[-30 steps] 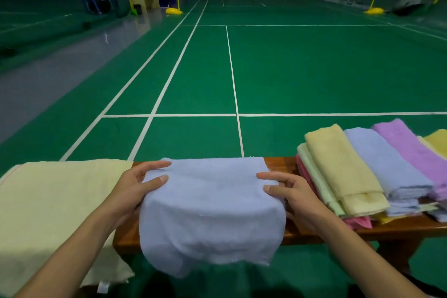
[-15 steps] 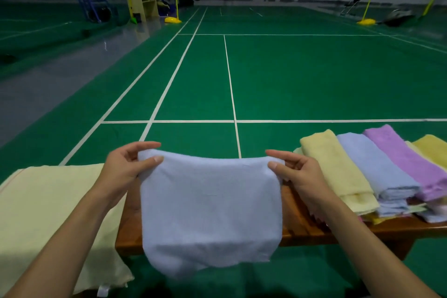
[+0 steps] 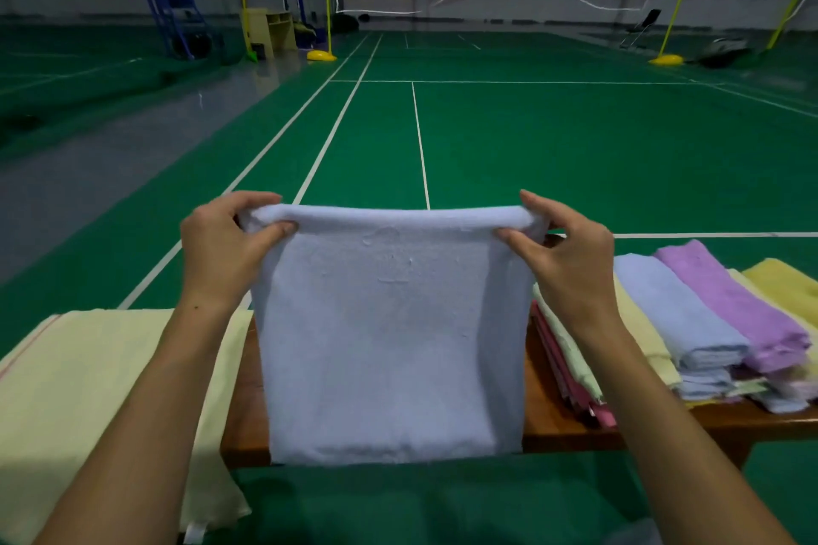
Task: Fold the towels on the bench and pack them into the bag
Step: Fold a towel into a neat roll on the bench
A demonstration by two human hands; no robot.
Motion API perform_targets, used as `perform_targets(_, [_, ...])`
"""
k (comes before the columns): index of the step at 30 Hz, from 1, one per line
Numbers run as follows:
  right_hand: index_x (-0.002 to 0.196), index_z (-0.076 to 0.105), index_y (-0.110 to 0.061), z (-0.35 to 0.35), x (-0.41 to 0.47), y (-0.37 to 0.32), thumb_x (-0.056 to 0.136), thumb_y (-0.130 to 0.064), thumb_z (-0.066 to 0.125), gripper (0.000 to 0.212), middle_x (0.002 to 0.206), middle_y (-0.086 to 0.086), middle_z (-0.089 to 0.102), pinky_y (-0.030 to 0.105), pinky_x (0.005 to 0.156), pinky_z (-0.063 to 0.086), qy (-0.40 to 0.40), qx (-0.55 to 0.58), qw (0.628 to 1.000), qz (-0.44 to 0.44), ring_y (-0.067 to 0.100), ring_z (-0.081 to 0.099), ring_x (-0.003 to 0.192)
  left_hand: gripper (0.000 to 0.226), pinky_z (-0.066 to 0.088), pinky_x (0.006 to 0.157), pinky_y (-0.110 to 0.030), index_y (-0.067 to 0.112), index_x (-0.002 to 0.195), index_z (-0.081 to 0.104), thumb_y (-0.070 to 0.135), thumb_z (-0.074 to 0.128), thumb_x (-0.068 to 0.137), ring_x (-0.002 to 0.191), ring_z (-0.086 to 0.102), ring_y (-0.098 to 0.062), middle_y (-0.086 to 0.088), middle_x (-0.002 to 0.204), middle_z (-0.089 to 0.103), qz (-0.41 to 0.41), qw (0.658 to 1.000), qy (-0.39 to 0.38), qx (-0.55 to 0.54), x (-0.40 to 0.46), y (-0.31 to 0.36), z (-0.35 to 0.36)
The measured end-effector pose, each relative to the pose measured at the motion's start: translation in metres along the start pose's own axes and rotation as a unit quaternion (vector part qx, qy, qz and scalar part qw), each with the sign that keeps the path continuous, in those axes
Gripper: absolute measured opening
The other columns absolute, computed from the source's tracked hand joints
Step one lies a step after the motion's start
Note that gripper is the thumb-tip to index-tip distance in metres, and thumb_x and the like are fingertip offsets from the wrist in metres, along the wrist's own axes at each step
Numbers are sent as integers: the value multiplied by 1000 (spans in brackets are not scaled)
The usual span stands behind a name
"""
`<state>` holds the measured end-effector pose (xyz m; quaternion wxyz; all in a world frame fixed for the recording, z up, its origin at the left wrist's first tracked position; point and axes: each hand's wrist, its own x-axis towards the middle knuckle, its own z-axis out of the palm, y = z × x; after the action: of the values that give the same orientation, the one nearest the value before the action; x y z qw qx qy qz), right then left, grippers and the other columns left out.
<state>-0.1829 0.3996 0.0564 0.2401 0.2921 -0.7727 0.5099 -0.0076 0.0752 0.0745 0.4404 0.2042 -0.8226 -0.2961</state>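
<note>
A pale blue towel point(image 3: 389, 332) hangs folded in front of me, its top edge stretched level between both hands. My left hand point(image 3: 221, 248) pinches the upper left corner and my right hand point(image 3: 566, 252) pinches the upper right corner. The towel's lower edge hangs just below the front edge of the wooden bench point(image 3: 557, 425). A pile of folded towels point(image 3: 690, 323) in yellow, blue, purple, pink and green lies on the bench to the right. No bag shows in this view.
A large cream cloth point(image 3: 79, 403) covers the bench's left end and droops over its front. Beyond the bench spreads a green court floor point(image 3: 531, 137) with white lines; a net and yellow posts stand far back.
Both hands have lifted the blue towel off the bench, so it now hangs upright. The view has tilted upward.
</note>
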Motion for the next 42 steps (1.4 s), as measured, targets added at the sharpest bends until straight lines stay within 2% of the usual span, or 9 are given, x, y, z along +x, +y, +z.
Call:
perform_targets(6, [99, 78, -14, -6, 6, -11, 86, -30, 85, 22, 89, 1, 72, 29, 77, 42, 89, -108, 987, -75, 28, 58, 92, 23, 54, 77, -34, 17, 104, 80, 26, 87, 84, 90, 62, -19, -1, 102, 69, 20, 999, 41, 14, 11, 12, -9])
perform_targets(9, [92, 74, -18, -10, 11, -12, 88, -35, 83, 20, 98, 4, 62, 23, 79, 30, 74, -104, 991, -45, 29, 50, 98, 17, 47, 78, -21, 20, 97, 75, 28, 86, 87, 98, 56, -18, -3, 114, 58, -12, 998, 57, -21, 13, 15, -10])
perform_targets(14, [85, 55, -17, -19, 11, -15, 97, -26, 76, 26, 113, -1, 68, 22, 80, 49, -27, 107, 993, 45, 10, 64, 106, 25, 47, 67, -17, 12, 100, 70, 33, 81, 92, 76, 59, 8, 6, 93, 68, -87, 984, 1, -158, 5, 23, -12])
perform_targets(17, [85, 50, -17, -23, 5, -15, 100, -35, 71, 32, 81, -6, 53, 25, 63, 38, -41, 126, 987, 93, 7, 47, 69, 28, 49, 64, -26, 9, 95, 66, 35, 79, 94, 73, 58, -4, 0, 88, 66, -74, 986, -27, -145, -2, 26, -16])
perform_targets(21, [87, 49, -19, -38, -3, -20, 101, -40, 69, 32, 81, -4, 50, 20, 60, 39, -36, 114, 988, 98, 5, 45, 66, 32, 50, 63, -33, 3, 91, 64, 31, 79, 93, 72, 59, -15, -13, 83, 66, -58, 982, -69, -164, -9, 31, -33])
perform_targets(28, [90, 59, -3, -54, -6, -29, 95, -38, 78, 39, 79, 9, 62, 35, 63, 47, -57, 208, 967, 135, 18, 58, 70, 26, 49, 49, -22, 3, 87, 64, 25, 76, 92, 57, 57, -10, 6, 67, 63, -92, 956, -111, -257, -17, 36, -51])
perform_targets(36, [88, 59, -21, 34, -25, 42, 99, -44, 68, 27, 72, -6, 63, 39, 62, 43, -73, -46, 989, 123, 23, 60, 71, 21, 52, 66, -39, 14, 84, 70, 30, 82, 92, 71, 63, -24, -9, 81, 71, -148, 980, -111, -73, -23, -45, 11])
perform_targets(40, [98, 71, -25, 82, -41, 71, 96, -49, 70, 24, 103, 1, 63, 36, 67, 42, -89, -187, 974, 92, 28, 61, 94, 26, 48, 65, -38, 24, 88, 66, 47, 77, 92, 80, 63, -31, 1, 83, 68, -167, 973, -102, 127, -30, -90, 44])
perform_targets(42, [100, 73, -28, 100, -45, 77, 95, -52, 70, 25, 111, 0, 56, 36, 69, 46, -85, -218, 965, 119, 26, 61, 93, 25, 43, 59, -34, 23, 85, 65, 41, 80, 91, 75, 63, -31, 1, 77, 66, -187, 970, -102, 117, -31, -106, 59])
